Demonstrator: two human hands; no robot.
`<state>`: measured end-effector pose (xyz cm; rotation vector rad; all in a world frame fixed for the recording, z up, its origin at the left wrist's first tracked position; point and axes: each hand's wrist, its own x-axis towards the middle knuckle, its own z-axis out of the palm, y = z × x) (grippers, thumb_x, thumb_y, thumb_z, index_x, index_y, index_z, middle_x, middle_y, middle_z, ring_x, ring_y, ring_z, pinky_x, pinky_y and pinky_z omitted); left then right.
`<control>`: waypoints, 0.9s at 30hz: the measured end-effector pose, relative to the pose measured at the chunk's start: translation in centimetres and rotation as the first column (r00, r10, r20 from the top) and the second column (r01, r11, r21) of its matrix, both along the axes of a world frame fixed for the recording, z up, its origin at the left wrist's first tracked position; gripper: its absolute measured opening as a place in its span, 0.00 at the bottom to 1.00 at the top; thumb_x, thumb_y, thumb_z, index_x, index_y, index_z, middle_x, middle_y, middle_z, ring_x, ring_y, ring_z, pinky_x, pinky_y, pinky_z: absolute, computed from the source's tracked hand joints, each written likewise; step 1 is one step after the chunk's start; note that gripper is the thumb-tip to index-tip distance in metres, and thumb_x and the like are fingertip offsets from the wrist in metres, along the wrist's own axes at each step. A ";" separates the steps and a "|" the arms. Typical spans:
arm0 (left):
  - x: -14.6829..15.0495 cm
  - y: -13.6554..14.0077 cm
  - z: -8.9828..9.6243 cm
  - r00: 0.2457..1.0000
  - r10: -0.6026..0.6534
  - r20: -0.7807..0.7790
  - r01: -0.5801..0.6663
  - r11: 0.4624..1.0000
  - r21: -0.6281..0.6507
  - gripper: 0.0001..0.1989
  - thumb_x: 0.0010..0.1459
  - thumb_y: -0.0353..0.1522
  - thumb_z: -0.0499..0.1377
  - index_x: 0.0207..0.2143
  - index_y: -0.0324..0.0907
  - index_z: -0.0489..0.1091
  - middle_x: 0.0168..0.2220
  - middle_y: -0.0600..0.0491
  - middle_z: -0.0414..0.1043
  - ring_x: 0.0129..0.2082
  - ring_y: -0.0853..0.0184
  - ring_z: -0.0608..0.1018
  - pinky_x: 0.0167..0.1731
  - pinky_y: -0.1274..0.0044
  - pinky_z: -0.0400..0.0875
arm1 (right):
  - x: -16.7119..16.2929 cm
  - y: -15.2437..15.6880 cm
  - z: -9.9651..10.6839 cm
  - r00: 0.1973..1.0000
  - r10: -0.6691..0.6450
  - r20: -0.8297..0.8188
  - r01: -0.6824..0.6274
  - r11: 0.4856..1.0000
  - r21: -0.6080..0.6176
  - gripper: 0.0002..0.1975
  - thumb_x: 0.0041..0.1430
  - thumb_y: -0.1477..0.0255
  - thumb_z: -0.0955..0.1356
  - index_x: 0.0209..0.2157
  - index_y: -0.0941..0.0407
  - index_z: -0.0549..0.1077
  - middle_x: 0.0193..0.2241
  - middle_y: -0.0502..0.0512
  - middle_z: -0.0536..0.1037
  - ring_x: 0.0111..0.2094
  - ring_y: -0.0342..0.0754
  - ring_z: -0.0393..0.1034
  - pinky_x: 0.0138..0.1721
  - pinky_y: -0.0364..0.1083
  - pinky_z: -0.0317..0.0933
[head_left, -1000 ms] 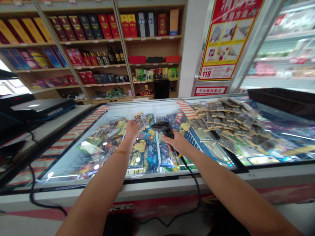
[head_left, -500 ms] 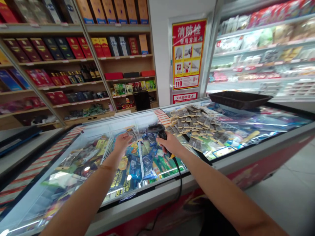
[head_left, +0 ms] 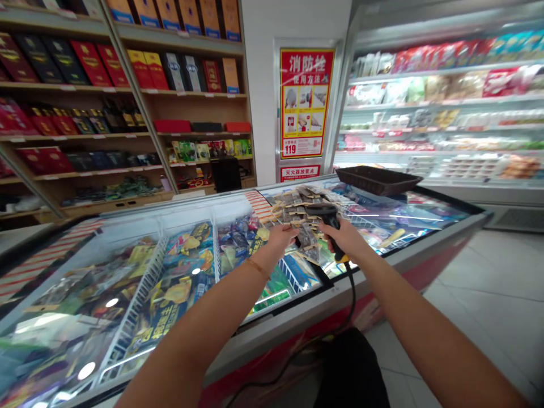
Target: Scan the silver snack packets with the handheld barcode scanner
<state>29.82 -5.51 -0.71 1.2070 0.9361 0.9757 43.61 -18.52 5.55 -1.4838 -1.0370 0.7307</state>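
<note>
My right hand (head_left: 344, 235) is wrapped round the handle of a black barcode scanner (head_left: 323, 211). Its cable hangs down over the freezer's front edge. Left of it, my left hand (head_left: 281, 237) has its fingers pinched together at the edge of a small dark flat packet (head_left: 306, 237). This packet overlaps the heap behind it, so its outline is hard to separate. The heap of similar packets (head_left: 293, 198), with tan edges, lies spread on the freezer's glass top around and beyond both hands.
Beneath the glass of the chest freezer (head_left: 272, 317), bagged goods lie between white wire dividers (head_left: 140, 283). A dark tray (head_left: 378, 180) rests on the far right of the top. Shelves of boxes (head_left: 191, 127) stand behind at left, and a lit refrigerated display (head_left: 442, 141) at right.
My view has turned to the right. My left hand has moved right, from over the bagged goods to the packet heap. My right hand, still holding the scanner, has also moved right.
</note>
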 end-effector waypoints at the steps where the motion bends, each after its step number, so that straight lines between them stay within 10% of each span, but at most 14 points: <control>1: 0.1 0.2 -0.1 0.999 0.030 -0.012 -0.030 0.999 0.022 0.18 0.40 0.31 0.74 0.35 0.39 0.75 0.38 0.46 0.79 0.38 0.61 0.81 0.45 0.67 0.75 | -0.1 0.0 -0.1 1.000 0.002 0.000 -0.002 1.000 0.002 0.12 0.54 0.67 0.72 0.34 0.54 0.64 0.18 0.44 0.69 0.13 0.42 0.62 0.14 0.42 0.58; 6: -4.5 2.3 0.3 0.971 0.215 -0.100 -0.198 0.967 0.160 0.18 0.42 0.28 0.71 0.39 0.41 0.75 0.41 0.45 0.78 0.43 0.59 0.80 0.46 0.67 0.73 | -2.6 1.3 -0.6 0.998 0.053 -0.033 -0.053 0.999 -0.005 0.12 0.55 0.66 0.71 0.33 0.53 0.64 0.17 0.43 0.68 0.12 0.42 0.61 0.14 0.42 0.57; 11: -15.6 4.3 0.7 0.856 0.475 -0.204 -0.404 0.861 0.309 0.13 0.43 0.27 0.67 0.33 0.41 0.71 0.43 0.44 0.77 0.50 0.54 0.77 0.53 0.64 0.68 | -7.7 4.0 -0.7 0.991 0.134 0.006 -0.134 0.991 0.001 0.11 0.56 0.68 0.71 0.34 0.54 0.65 0.17 0.43 0.68 0.12 0.42 0.61 0.13 0.42 0.55; 16: -30.0 4.1 1.0 0.605 0.726 -0.328 -0.587 0.684 0.433 0.18 0.40 0.29 0.68 0.35 0.42 0.69 0.51 0.37 0.73 0.63 0.42 0.65 0.61 0.54 0.56 | -14.8 6.5 -0.3 0.953 0.303 -0.004 -0.303 0.953 -0.002 0.11 0.57 0.69 0.70 0.32 0.54 0.63 0.17 0.43 0.67 0.11 0.41 0.61 0.12 0.41 0.54; 19: -38.5 3.2 0.9 0.226 0.800 -0.555 -0.570 0.571 0.591 0.21 0.44 0.34 0.68 0.42 0.38 0.70 0.56 0.28 0.67 0.62 0.34 0.63 0.59 0.46 0.54 | -18.9 7.6 0.0 0.922 0.387 -0.030 -0.388 0.922 -0.009 0.12 0.57 0.69 0.71 0.31 0.53 0.62 0.17 0.42 0.67 0.11 0.40 0.61 0.12 0.40 0.54; 22: -45.5 2.4 0.5 0.015 0.814 -0.581 -0.573 0.483 0.662 0.21 0.52 0.36 0.62 0.47 0.34 0.69 0.58 0.24 0.65 0.63 0.32 0.62 0.57 0.43 0.53 | -22.0 8.4 -0.5 0.902 0.424 -0.078 -0.426 0.905 -0.010 0.13 0.56 0.68 0.72 0.32 0.53 0.63 0.17 0.42 0.67 0.11 0.40 0.62 0.12 0.40 0.54; 27: -51.7 2.4 0.4 0.050 0.771 -0.635 -0.657 0.504 0.560 0.13 0.45 0.37 0.67 0.30 0.42 0.67 0.48 0.32 0.73 0.63 0.31 0.62 0.59 0.41 0.48 | -24.0 9.3 -3.2 0.894 0.421 -0.153 -0.418 0.907 0.053 0.12 0.55 0.67 0.72 0.34 0.54 0.64 0.17 0.41 0.68 0.11 0.40 0.61 0.12 0.40 0.55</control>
